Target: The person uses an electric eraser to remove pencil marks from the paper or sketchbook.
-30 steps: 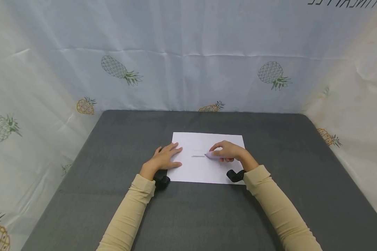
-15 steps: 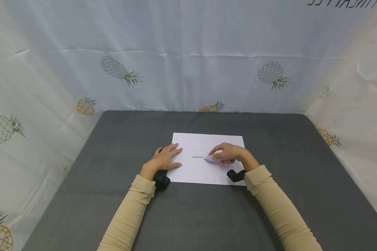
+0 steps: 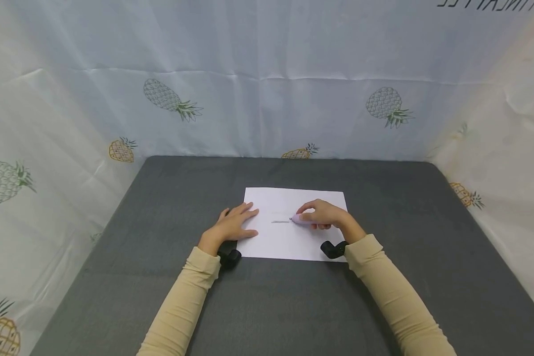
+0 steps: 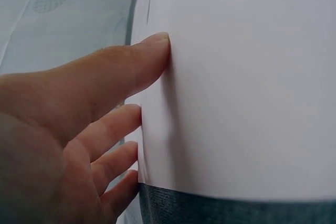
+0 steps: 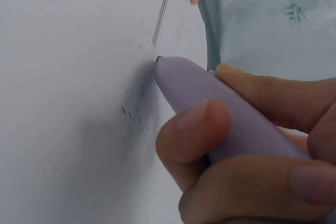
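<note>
A sheet of white paper (image 3: 267,247) lies on the dark table. My left hand (image 3: 232,225) rests spread on its left edge; in the left wrist view the thumb (image 4: 142,64) presses the sheet. With curled fingers my right hand (image 3: 327,215) holds a lilac electric eraser (image 5: 231,114), fat-bodied with a small dark tip. That tip is at the paper, just off the right end of a few short parallel pencil lines (image 3: 280,222). Dark eraser crumbs (image 5: 130,114) are scattered around the tip in the right wrist view.
The dark grey table (image 3: 267,306) extends around the paper on all sides. A pale curtain (image 3: 258,113) with pineapple prints hangs behind and beside it. Black wrist cameras (image 3: 333,249) sit close over the paper's lower corners.
The right hand with the electric eraser dipped slightly toward the person, then moved back up to the line's right end. The pencil lines look fainter there. The left hand has stayed put.
</note>
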`<state>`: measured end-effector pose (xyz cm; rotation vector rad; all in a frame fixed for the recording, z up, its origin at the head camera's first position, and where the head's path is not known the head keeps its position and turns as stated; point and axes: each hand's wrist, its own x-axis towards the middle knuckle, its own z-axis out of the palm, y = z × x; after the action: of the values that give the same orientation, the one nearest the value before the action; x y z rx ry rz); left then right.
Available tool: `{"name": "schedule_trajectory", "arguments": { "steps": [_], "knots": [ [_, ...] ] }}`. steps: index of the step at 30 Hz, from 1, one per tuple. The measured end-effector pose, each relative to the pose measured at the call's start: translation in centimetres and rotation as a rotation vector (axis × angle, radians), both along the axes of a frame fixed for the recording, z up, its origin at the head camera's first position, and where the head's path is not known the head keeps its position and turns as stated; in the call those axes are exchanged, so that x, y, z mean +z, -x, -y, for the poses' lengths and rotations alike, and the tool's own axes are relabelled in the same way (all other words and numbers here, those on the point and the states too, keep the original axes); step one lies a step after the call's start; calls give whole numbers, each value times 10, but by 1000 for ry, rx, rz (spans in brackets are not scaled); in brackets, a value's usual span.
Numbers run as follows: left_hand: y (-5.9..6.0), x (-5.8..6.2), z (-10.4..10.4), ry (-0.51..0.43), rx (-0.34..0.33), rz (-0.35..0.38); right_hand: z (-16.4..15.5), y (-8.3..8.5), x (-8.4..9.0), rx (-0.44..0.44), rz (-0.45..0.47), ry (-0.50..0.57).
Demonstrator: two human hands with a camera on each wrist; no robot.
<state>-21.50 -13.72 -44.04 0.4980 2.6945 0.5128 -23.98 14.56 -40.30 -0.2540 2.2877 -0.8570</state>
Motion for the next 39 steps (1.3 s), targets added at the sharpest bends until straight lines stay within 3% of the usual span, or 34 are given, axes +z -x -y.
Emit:
{"name": "schedule_trajectory", "arguments": {
  "steps": [5,11,15,20,25,31,39],
  "knots": [
    [0,-1,1,9,0,-2,1,0,1,16,30,-12],
    [1,-1,0,7,-9,-6,0,0,0,-13,-4,-1],
    [1,-2,-1,8,-21,-14,-2,-1,0,21,44,-10],
    [0,-1,0,14,-19,-19,-2,1,-2,18,6,5],
    [1,0,1,26,-21,-22,-1,2,-4,37,36,14],
    [2,1,2,-12,-10,3,1,2,0,19,-7,16],
    [4,-4,3,-33,-15,-8,0,4,2,66,39,-3]
  ]
}}
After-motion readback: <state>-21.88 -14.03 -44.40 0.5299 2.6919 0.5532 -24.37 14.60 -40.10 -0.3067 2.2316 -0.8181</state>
